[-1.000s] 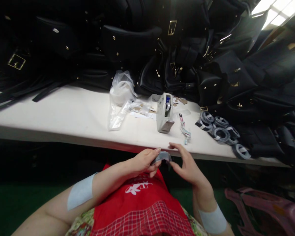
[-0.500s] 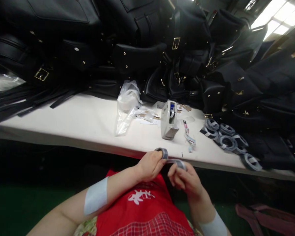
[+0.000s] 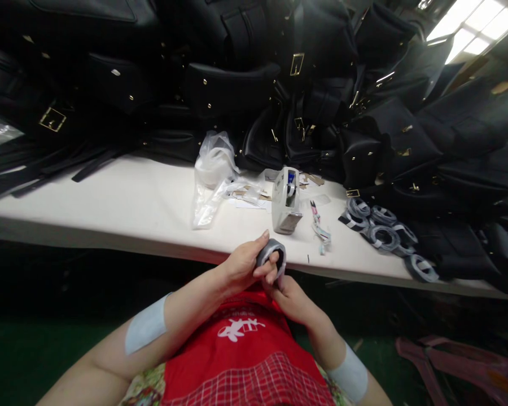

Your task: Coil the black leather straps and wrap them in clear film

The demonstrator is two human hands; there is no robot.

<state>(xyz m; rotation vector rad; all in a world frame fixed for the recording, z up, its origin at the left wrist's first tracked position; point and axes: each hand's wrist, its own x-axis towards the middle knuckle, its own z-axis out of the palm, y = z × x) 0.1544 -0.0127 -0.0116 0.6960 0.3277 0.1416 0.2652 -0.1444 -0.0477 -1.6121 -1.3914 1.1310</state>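
A grey-black strap coil [image 3: 274,246], seemingly wrapped in clear film, is held in front of the red apron, just off the table's front edge. My left hand [image 3: 242,264] is closed around it, with fingers through the middle of the ring and the thumb along its outer side. Below and to the right, my right hand [image 3: 293,299] has its fingers closed at the coil's lower edge, seemingly on the strap's end; its fingertips are partly hidden. Farther right on the table lie several similar strap coils [image 3: 384,239] with white bands.
A tape dispenser [image 3: 284,211] stands on the white table [image 3: 152,197], with pink-handled snippers [image 3: 319,228] to its right. Left of it lies a clear plastic bag [image 3: 215,163] with white contents. Black leather bags [image 3: 232,90] with gold buckles are piled behind; black straps [image 3: 63,160] lie at left.
My right hand has moved left and in to the coil, and the strap stretch between the hands is gone. My left hand now has its fingers through the ring, which faces me more.
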